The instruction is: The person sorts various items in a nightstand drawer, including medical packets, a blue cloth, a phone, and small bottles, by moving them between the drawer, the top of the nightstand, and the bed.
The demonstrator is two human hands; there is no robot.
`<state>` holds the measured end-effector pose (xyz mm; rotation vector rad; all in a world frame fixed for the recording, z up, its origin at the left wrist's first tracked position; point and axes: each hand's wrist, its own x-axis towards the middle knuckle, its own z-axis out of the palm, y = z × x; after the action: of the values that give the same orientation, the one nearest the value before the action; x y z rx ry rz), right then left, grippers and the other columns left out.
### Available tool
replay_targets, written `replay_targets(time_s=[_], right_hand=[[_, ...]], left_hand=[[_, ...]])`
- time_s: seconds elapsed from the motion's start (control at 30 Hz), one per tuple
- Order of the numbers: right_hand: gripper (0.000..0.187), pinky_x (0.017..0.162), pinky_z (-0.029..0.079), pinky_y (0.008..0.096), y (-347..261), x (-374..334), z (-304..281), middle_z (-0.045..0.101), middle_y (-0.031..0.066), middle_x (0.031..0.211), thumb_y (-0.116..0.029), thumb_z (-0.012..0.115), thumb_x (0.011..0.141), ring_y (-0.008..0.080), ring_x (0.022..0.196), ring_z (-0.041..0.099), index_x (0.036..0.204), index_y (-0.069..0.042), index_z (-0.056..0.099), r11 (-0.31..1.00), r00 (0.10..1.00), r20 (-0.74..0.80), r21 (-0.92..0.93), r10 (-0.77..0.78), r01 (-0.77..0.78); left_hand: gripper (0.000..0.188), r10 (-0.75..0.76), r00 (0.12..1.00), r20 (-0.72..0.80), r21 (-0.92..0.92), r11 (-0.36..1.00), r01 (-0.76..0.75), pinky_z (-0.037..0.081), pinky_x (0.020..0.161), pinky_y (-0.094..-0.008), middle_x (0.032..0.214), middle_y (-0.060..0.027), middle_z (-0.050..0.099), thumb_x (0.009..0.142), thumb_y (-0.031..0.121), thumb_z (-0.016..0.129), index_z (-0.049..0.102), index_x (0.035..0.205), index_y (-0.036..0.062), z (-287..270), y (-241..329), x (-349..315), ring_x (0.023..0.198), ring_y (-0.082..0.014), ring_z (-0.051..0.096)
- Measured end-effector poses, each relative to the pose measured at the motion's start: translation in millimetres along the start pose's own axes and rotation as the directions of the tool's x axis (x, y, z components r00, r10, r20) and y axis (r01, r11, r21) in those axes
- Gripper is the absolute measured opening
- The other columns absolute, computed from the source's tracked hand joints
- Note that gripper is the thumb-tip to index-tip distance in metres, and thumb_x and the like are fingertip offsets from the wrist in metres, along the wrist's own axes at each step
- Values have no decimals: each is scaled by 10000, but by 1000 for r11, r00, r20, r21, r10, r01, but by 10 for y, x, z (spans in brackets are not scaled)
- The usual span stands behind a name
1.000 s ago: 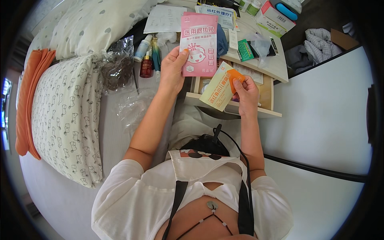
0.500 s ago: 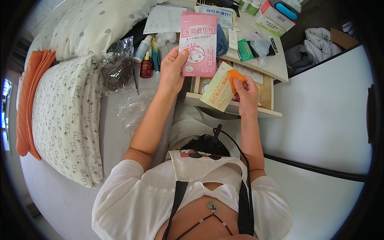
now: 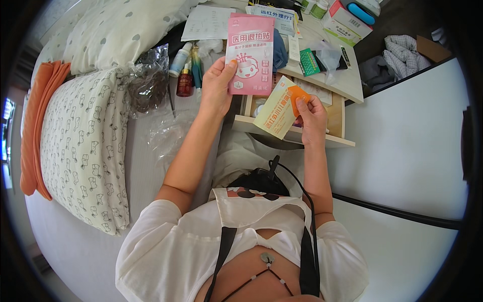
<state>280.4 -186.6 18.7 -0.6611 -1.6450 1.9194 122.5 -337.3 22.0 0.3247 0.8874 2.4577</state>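
My left hand (image 3: pixel 218 86) grips a flat pink sachet (image 3: pixel 250 56) by its left edge, thumb on the front. A cartoon child's head is printed on the sachet, which I hold upright. In my right hand (image 3: pixel 313 120) is a pale yellow and orange packet (image 3: pixel 276 109), pinched at its right corner and tilted. The two packs are close together, the yellow one lower and to the right. Behind them a wooden drawer (image 3: pixel 322 139) stands pulled out, its contents partly hidden by the yellow packet and my hand.
A dark red dropper bottle (image 3: pixel 184 83), a white bottle (image 3: pixel 180 61) and a clear plastic bag (image 3: pixel 148 83) lie on the bed at left. Folded patterned bedding (image 3: pixel 83 151) is further left. A green card (image 3: pixel 308 62) and boxes (image 3: pixel 344 25) sit on the cabinet top.
Almost nothing has moved. Both hands keep hold of their packs, with only a very slight shift in position.
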Motion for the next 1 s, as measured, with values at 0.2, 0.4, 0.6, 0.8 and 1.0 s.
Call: replay_targets(time_s=[0.2, 0.4, 0.6, 0.8, 1.0], right_hand=[[184, 432, 373, 159, -3, 6, -15, 563, -22, 660, -205, 655, 791, 27, 533, 494, 817, -69, 534, 1000, 1000, -6, -2, 3, -3], [183, 431, 371, 160, -20, -1, -3, 567, -18, 663, -205, 652, 793, 28, 532, 494, 818, -68, 534, 1000, 1000, -21, 11, 11, -10], [192, 429, 370, 159, -13, 7, -16, 572, -15, 666, -212, 655, 791, 27, 530, 496, 815, -66, 534, 1000, 1000, -8, 9, 3, -3], [194, 428, 371, 157, -5, 3, -20, 572, -15, 666, -217, 653, 793, 26, 528, 495, 819, -64, 537, 1000, 1000, -11, 0, 0, 0], [200, 429, 377, 153, -4, 0, -24, 569, -15, 661, -222, 656, 791, 26, 524, 495, 825, -63, 539, 1000, 1000, -12, -3, 2, -3]], left_hand=[[174, 0, 1000, 9, 21, 1000, 0, 505, 686, -258, 908, -62, 620, 860, 131, 541, 536, 984, 9, -14, -8, 10, 768, -110, 605], [133, -26, 999, -21, 14, 1000, 26, 488, 702, -243, 900, -62, 611, 867, 84, 516, 541, 961, -7, 26, 13, -1, 768, -100, 586], [137, -26, 999, -26, 17, 1000, 27, 489, 704, -244, 901, -61, 610, 866, 88, 520, 539, 963, -8, 17, 11, -2, 771, -101, 586], [149, -15, 1000, -15, 9, 1000, 15, 488, 707, -245, 906, -63, 611, 865, 88, 522, 540, 974, -12, 17, 11, -5, 774, -100, 587], [145, -15, 1000, -15, 5, 1000, 16, 487, 702, -240, 898, -61, 612, 864, 87, 524, 542, 970, -10, 13, 6, -3, 767, -97, 587]])
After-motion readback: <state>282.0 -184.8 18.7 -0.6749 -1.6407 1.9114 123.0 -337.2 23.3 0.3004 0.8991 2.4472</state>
